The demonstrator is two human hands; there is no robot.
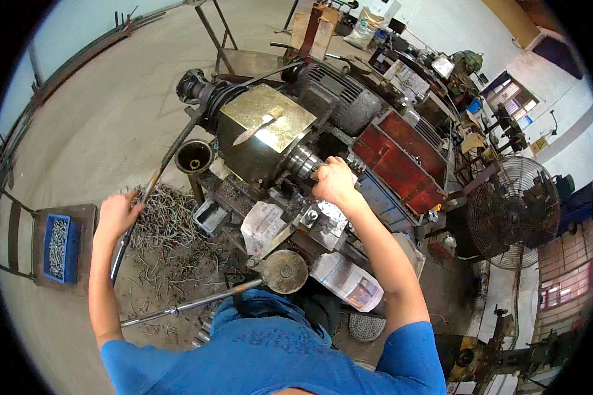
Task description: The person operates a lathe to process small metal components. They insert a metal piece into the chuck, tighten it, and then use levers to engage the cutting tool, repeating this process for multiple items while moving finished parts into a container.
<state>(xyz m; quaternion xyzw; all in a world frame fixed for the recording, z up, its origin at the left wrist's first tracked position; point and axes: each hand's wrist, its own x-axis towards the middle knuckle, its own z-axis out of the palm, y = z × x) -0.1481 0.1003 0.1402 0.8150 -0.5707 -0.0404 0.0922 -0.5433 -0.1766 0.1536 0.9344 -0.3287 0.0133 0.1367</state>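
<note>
My left hand [117, 214] is at the long metal lever [168, 157] that slopes down from the left end of a greasy lathe-like machine; its fingers look closed around the bar. Across the machine, my right hand [335, 180] is at the front of the shiny round spindle [303, 161]. Its fingers are pinched together there, and what they hold is hidden. A brass-coloured plate [290, 131] covers the machine's head, with a wooden-handled brush [250, 131] lying on it. Nearer me, a round disc [283, 271] carries another long handle [211, 299].
Curled metal shavings [171, 220] lie heaped on the floor. At left, a blue bin [76, 250] holds small metal parts. A motor [346, 92] stands behind the spindle, a red metal tray [392, 155] beside it. To the right is a large caged fan [514, 210].
</note>
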